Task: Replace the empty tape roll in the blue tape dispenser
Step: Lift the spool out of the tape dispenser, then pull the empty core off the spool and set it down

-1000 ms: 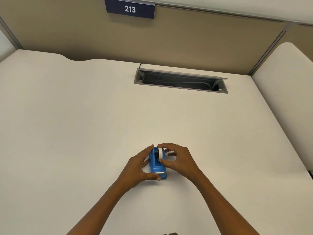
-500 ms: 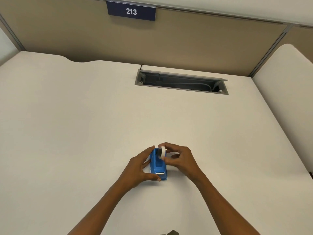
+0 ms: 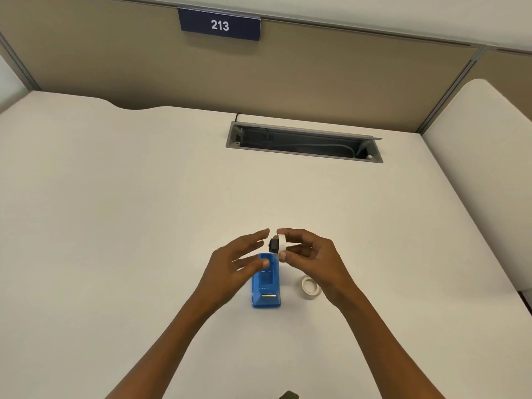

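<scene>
The blue tape dispenser (image 3: pixel 266 286) stands on the white desk with its roll bay bare. Just above its far end my right hand (image 3: pixel 313 259) pinches a white tape roll (image 3: pixel 281 243) between thumb and forefinger, and a black hub (image 3: pixel 273 245) sticks out of the roll's left side. My left hand (image 3: pixel 234 264) hovers at the dispenser's left with its fingers spread, the thumb over the dispenser's top and the fingertips close to the hub; it holds nothing. A second white tape roll (image 3: pixel 311 287) lies flat on the desk to the right of the dispenser, partly behind my right wrist.
A grey cable tray (image 3: pixel 305 144) is sunk into the white desk (image 3: pixel 115 211) at the back. A tan partition with a sign reading 213 (image 3: pixel 220 25) closes the far side. A second desk surface (image 3: pixel 489 133) rises at the right.
My right hand has lifted the white roll with its black hub out of the dispenser. My left hand has let go of the dispenser and opened. The second roll has come into sight.
</scene>
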Available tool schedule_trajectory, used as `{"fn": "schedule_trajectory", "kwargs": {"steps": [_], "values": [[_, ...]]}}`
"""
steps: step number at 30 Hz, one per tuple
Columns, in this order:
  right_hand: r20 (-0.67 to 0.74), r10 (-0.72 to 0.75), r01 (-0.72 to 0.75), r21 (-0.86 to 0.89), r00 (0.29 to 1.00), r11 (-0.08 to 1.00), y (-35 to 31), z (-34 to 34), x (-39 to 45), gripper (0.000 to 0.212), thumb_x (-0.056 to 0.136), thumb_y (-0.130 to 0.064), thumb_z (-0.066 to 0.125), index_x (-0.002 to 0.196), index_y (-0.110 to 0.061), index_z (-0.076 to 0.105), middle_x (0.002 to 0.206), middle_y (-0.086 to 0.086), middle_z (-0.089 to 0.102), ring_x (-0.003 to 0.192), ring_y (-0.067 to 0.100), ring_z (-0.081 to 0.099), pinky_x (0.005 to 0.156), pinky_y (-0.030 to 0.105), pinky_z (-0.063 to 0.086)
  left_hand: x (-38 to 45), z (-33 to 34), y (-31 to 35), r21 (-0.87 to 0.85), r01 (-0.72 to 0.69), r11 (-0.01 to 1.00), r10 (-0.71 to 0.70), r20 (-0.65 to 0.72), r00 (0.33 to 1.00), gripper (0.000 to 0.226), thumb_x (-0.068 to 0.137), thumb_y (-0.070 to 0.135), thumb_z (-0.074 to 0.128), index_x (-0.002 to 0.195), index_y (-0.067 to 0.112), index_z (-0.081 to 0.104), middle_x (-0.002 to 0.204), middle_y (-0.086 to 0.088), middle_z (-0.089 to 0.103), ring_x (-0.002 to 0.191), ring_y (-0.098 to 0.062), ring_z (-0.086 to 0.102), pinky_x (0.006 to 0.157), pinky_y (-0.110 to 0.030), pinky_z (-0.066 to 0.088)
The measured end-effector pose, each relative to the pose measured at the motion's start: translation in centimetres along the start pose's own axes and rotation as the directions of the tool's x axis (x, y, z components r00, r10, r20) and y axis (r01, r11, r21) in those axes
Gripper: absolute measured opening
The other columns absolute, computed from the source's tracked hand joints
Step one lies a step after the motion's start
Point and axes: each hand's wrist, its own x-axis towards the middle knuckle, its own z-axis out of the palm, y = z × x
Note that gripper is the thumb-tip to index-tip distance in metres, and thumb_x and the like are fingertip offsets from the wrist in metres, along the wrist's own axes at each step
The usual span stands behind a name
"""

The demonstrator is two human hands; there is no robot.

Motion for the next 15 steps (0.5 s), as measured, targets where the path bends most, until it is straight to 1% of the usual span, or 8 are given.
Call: {"fn": "schedule_trajectory", "kwargs": {"steps": [3, 4, 5, 7, 9, 10, 13, 15], "values": [[0.011, 0.004, -0.004, 0.036, 1.000, 0.999, -1.0, 0.0, -0.5, 0.031, 0.083, -0.012, 0.068, 0.111, -0.025, 0.067, 0.110, 0.001, 0.072, 0.090, 0.021, 0.072, 0.087, 0.028, 0.055, 0.2, 0.5, 1.8, -0.056, -0.023, 0.998, 0.021, -0.049, 0.999, 0.035, 0.081, 0.014, 0.069, 0.110, 0.032, 0.066, 0.106, 0.019, 0.071, 0.102, 0.002, 0.063, 0.077, -0.004, 0.045], [0.011, 0.002, -0.002, 0.058, 1.000, 0.998, -1.2, 0.0, -0.7, 0.029, 0.084, -0.013, 0.067, 0.111, -0.023, 0.067, 0.108, 0.002, 0.073, 0.089, 0.022, 0.072, 0.087, 0.029, 0.056, 0.2, 0.7, 2.3, -0.072, -0.021, 0.997, 0.016, -0.063, 0.998, 0.033, 0.079, 0.014, 0.070, 0.107, 0.032, 0.068, 0.103, 0.018, 0.072, 0.099, 0.000, 0.065, 0.077, -0.005, 0.047], [0.008, 0.001, -0.002, 0.084, 1.000, 0.996, -1.5, 0.1, -0.8, 0.027, 0.084, -0.014, 0.067, 0.110, -0.021, 0.068, 0.107, 0.003, 0.073, 0.089, 0.023, 0.072, 0.083, 0.028, 0.057, 0.1, 0.8, 2.6, -0.083, -0.014, 0.996, 0.008, -0.079, 0.997, 0.031, 0.078, 0.014, 0.071, 0.104, 0.032, 0.069, 0.100, 0.016, 0.073, 0.097, -0.001, 0.066, 0.078, -0.007, 0.048], [-0.003, 0.007, -0.006, 0.137, 1.000, 0.991, -1.9, 0.3, -1.2, 0.027, 0.082, -0.021, 0.068, 0.109, -0.018, 0.069, 0.103, 0.003, 0.075, 0.089, 0.023, 0.072, 0.075, 0.023, 0.057, 0.0, 1.1, 3.0, -0.095, 0.002, 0.995, -0.012, -0.110, 0.994, 0.030, 0.077, 0.016, 0.072, 0.101, 0.033, 0.069, 0.100, 0.012, 0.074, 0.094, -0.003, 0.068, 0.079, -0.010, 0.051], [-0.018, 0.012, -0.009, 0.169, 1.000, 0.986, -2.2, 0.5, -1.5, 0.035, 0.077, -0.032, 0.068, 0.108, -0.015, 0.070, 0.101, 0.004, 0.075, 0.089, 0.023, 0.072, 0.072, 0.026, 0.058, -0.2, 1.2, 3.3, -0.110, 0.016, 0.994, -0.030, -0.127, 0.991, 0.028, 0.076, 0.017, 0.073, 0.099, 0.032, 0.070, 0.099, 0.008, 0.074, 0.091, -0.004, 0.068, 0.078, -0.009, 0.051], [-0.028, 0.010, -0.005, 0.169, 1.000, 0.986, -2.3, 0.5, -1.6, 0.037, 0.075, -0.034, 0.068, 0.107, -0.014, 0.071, 0.100, 0.004, 0.076, 0.088, 0.023, 0.072, 0.071, 0.027, 0.058, -0.3, 1.2, 3.4, -0.123, 0.024, 0.992, -0.040, -0.130, 0.991, 0.027, 0.076, 0.016, 0.073, 0.098, 0.032, 0.070, 0.098, 0.007, 0.074, 0.090, -0.004, 0.068, 0.077, -0.007, 0.050], [-0.066, 0.002, 0.009, 0.167, 0.998, 0.986, -2.3, 0.7, -1.9, 0.035, 0.073, -0.031, 0.070, 0.103, -0.013, 0.072, 0.092, 0.003, 0.077, 0.081, 0.020, 0.072, 0.066, 0.025, 0.057, -0.5, 1.3, 3.7, -0.159, 0.055, 0.986, -0.075, -0.124, 0.989, 0.025, 0.076, 0.017, 0.073, 0.098, 0.027, 0.072, 0.098, 0.005, 0.074, 0.090, -0.007, 0.069, 0.077, -0.008, 0.050], [-0.080, 0.006, 0.008, 0.175, 0.997, 0.984, -2.4, 0.8, -2.0, 0.035, 0.072, -0.030, 0.070, 0.102, -0.012, 0.073, 0.089, 0.001, 0.077, 0.079, 0.019, 0.072, 0.064, 0.024, 0.057, -0.6, 1.3, 3.8, -0.175, 0.076, 0.982, -0.098, -0.117, 0.988, 0.026, 0.076, 0.018, 0.073, 0.101, 0.024, 0.072, 0.100, 0.002, 0.074, 0.093, -0.010, 0.069, 0.082, -0.016, 0.054]]}}
